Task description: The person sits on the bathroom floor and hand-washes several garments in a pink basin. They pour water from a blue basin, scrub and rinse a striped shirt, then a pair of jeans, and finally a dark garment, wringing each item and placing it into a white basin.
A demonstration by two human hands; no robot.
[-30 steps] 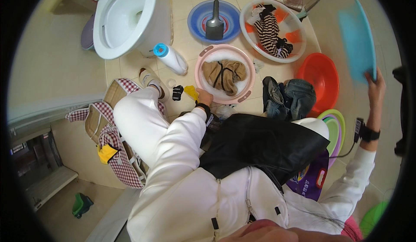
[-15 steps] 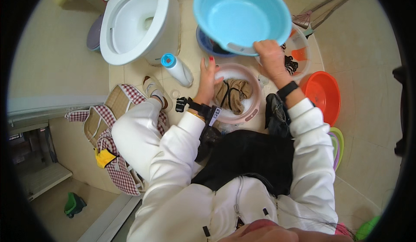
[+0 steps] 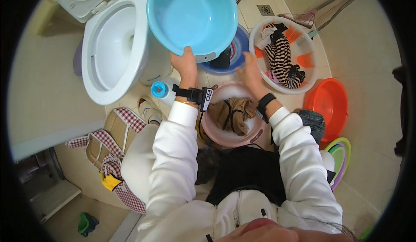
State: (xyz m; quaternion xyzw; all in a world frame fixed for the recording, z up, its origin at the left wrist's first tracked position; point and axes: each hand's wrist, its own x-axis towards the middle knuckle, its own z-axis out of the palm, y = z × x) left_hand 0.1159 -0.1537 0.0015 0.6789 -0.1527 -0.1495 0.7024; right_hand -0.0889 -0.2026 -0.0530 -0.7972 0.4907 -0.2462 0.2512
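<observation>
While the left hand (image 3: 186,71) is gripping one light-blue basin (image 3: 190,19) by its rim beyond one pink basin (image 3: 229,141), the right hand (image 3: 252,71) is hovering, fingers loosely parted, holding nothing. One brown cloth (image 3: 236,114) is soaking in suds (image 3: 251,124), seemingly unrinsed; one striped cloth (image 3: 279,56) is lying in one white basin (image 3: 306,62), and one red basin (image 3: 330,108) is standing nearby.

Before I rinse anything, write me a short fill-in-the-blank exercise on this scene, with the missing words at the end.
1. The light-blue basin is gripped at its rim by the person's ____.
2. The sudsy basin holding the brown cloth is coloured ____.
3. The garment in the white-and-orange basin has a pattern of ____.
4. The lid of the white bottle is ____.

Missing words: left hand; pink; stripes; blue.
</observation>
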